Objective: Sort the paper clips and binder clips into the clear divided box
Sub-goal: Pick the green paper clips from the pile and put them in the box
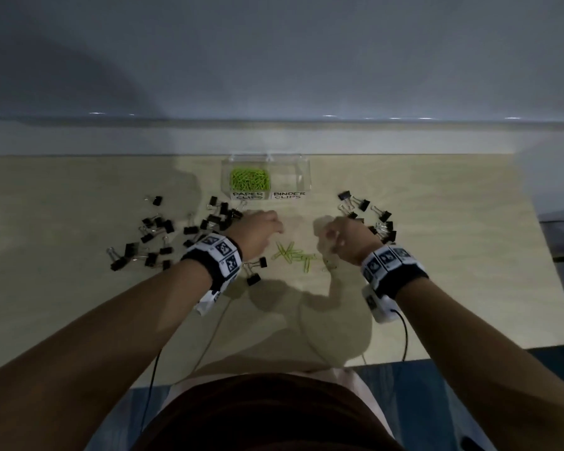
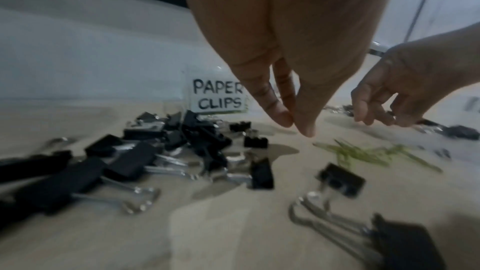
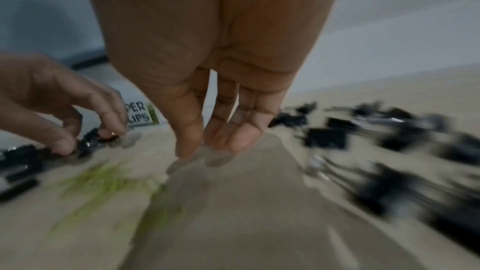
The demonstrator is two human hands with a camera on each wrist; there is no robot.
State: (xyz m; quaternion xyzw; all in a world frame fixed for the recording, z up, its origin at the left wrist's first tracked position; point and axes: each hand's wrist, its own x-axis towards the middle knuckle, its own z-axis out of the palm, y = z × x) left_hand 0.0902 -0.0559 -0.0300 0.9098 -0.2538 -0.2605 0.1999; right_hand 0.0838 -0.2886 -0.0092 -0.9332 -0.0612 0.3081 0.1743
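Observation:
The clear divided box (image 1: 306, 172) stands at the back centre. Its left cell, labelled PAPER CLIPS (image 2: 218, 95), holds a heap of green paper clips (image 1: 248, 178); the cell labelled BINDER CLIPS (image 1: 289, 194) looks empty. Several loose green paper clips (image 1: 293, 255) lie between my hands. My left hand (image 1: 275, 229) hovers just left of them, fingers pointing down, thumb and fingertip touching (image 2: 298, 124), nothing visible between them. My right hand (image 1: 328, 236) hangs to their right with relaxed fingers (image 3: 207, 147), empty. Black binder clips lie in a left pile (image 1: 157, 229) and a right pile (image 1: 378, 219).
Two black binder clips (image 1: 256, 270) lie near my left wrist, close to the paper clips. The light wooden table (image 1: 437, 288) ends at a grey wall behind the box. Cables (image 1: 404, 333) run from the wrist cameras over the front edge.

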